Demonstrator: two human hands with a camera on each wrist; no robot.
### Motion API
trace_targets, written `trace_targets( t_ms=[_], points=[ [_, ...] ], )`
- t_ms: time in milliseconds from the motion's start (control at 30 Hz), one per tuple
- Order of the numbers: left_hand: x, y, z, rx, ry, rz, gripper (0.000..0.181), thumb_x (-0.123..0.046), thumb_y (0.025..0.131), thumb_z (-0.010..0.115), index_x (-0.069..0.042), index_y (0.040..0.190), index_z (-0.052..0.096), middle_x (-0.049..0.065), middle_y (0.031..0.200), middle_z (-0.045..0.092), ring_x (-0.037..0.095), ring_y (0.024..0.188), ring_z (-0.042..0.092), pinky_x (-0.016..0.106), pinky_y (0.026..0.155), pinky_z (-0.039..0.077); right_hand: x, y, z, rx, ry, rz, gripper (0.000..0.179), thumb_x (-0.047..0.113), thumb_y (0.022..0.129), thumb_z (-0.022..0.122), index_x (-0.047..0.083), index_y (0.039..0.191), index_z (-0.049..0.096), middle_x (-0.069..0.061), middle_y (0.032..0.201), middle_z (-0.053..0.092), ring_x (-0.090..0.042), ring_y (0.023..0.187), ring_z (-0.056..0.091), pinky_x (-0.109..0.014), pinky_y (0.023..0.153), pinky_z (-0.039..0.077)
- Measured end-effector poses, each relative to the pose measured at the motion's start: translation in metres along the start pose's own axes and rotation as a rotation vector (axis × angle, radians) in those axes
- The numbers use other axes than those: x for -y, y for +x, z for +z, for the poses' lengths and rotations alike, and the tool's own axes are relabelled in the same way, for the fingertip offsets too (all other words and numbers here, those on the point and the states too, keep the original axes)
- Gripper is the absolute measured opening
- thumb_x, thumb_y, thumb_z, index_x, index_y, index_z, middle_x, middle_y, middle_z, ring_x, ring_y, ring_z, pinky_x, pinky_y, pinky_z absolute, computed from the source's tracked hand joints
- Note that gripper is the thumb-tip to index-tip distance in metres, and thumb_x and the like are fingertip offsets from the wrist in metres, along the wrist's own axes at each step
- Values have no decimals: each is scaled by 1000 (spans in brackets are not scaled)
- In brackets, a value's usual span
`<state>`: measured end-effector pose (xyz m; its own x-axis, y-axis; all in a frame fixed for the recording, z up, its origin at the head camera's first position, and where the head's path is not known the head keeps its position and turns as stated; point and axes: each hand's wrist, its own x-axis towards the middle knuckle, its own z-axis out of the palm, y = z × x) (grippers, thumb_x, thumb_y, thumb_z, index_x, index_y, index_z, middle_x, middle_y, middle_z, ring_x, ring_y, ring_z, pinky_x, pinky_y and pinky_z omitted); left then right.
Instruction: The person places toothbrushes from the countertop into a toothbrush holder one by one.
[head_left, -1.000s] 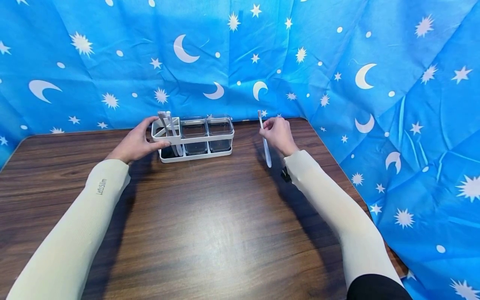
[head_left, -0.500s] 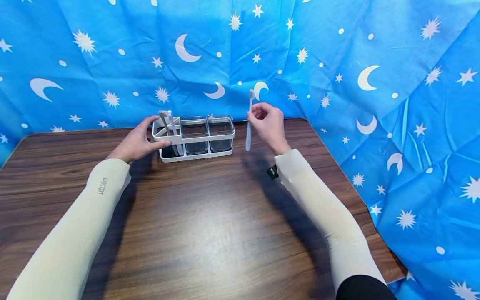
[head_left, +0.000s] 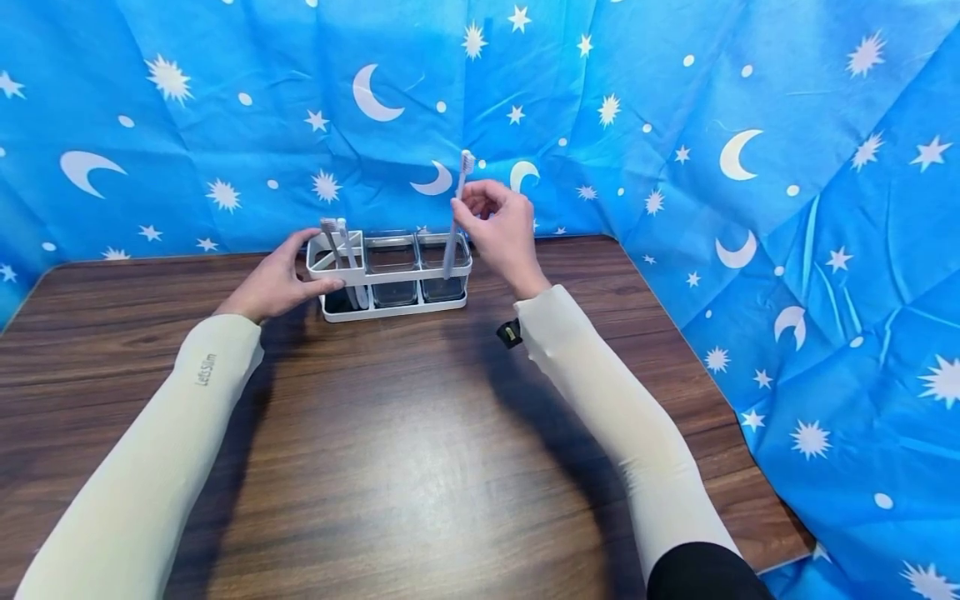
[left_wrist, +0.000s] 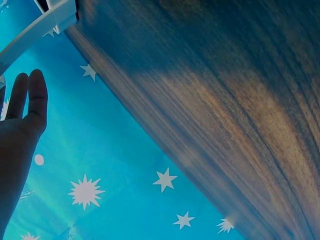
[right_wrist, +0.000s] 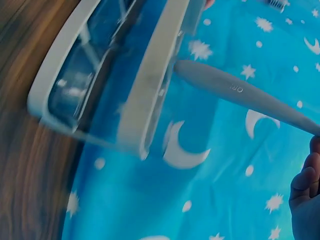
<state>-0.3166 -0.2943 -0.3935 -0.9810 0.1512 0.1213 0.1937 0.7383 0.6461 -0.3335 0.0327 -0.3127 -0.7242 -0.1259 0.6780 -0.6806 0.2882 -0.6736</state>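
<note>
A white toothbrush holder stands near the back edge of the table. My left hand holds its left end, thumb along the front rim and fingers at the back. Two toothbrushes stand in the divided left compartment, bristles up. Between thumb and fingertips, my right hand pinches another toothbrush, pale grey with its bristles up. Its handle end overlaps the holder's right compartment in the head view. In the right wrist view this handle lies above the holder's upper rim.
Two clear square cups sit in the middle and right places of the holder. A dark wooden table lies beneath. Blue cloth with moons and stars hangs close behind it and along the right side.
My right hand has lifted the toothbrush from the table's right side, turned it upright and brought it left to the holder. The left hand has stayed on the holder.
</note>
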Motion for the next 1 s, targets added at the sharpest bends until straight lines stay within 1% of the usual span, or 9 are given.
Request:
trace_targets(
  t_ms=[133, 333, 400, 500, 633, 667, 800, 1000],
  points=[
    [-1, 0, 0, 9, 3, 0, 102, -57, 78, 69, -21, 153, 10, 23, 125, 42, 39, 101, 49, 58, 91, 35, 12, 2, 17, 12, 39, -15, 15, 13, 87, 70, 1, 96, 69, -4, 83, 64, -13, 71, 53, -23, 64, 41],
    [-1, 2, 1, 6, 5, -10, 102, -56, 78, 69, -22, 152, 9, 23, 124, 43, 38, 102, 48, 57, 89, 37, 48, -5, 32, 30, 82, -113, 14, 4, 88, 67, -7, 96, 68, -14, 86, 64, -19, 73, 53, -22, 66, 42],
    [-1, 2, 1, 3, 6, -13, 102, -57, 77, 69, -22, 152, 9, 22, 122, 45, 38, 102, 48, 57, 89, 38, 57, -7, 35, 36, 84, -129, 14, 2, 87, 67, -8, 96, 67, -16, 86, 64, -19, 74, 53, -21, 67, 42],
    [-2, 2, 1, 2, 3, -18, 104, -59, 77, 69, -22, 152, 9, 23, 121, 45, 38, 102, 48, 58, 88, 38, 49, -3, 46, 46, 88, -167, 14, 5, 87, 68, -6, 97, 68, -13, 86, 65, -17, 74, 53, -22, 67, 42],
    [-3, 2, 1, 5, -8, -22, 104, -58, 76, 69, -20, 152, 9, 23, 123, 44, 39, 103, 47, 58, 89, 38, 35, 4, 61, 62, 84, -179, 17, 13, 87, 69, 0, 98, 70, -5, 87, 65, -12, 75, 53, -22, 67, 43],
    [-3, 2, 1, 5, -11, -23, 104, -58, 76, 69, -20, 152, 9, 23, 123, 44, 39, 103, 47, 57, 89, 38, 34, 5, 64, 67, 80, -178, 17, 15, 87, 69, 1, 98, 70, -4, 87, 64, -11, 76, 53, -22, 68, 43],
    [-2, 3, 1, 3, -13, -28, 104, -58, 76, 69, -20, 152, 9, 23, 123, 45, 39, 103, 47, 58, 89, 38, 34, 8, 74, 103, 51, -159, 18, 19, 88, 69, 4, 98, 71, 0, 86, 63, -10, 78, 53, -22, 70, 44],
    [0, 4, 1, 9, -8, -34, 106, -61, 75, 68, -20, 153, 7, 25, 129, 41, 40, 106, 47, 60, 91, 37, 33, 8, 85, 188, -9, -89, 20, 21, 88, 68, 7, 102, 71, 2, 88, 63, -9, 80, 52, -20, 70, 44]
  ],
)
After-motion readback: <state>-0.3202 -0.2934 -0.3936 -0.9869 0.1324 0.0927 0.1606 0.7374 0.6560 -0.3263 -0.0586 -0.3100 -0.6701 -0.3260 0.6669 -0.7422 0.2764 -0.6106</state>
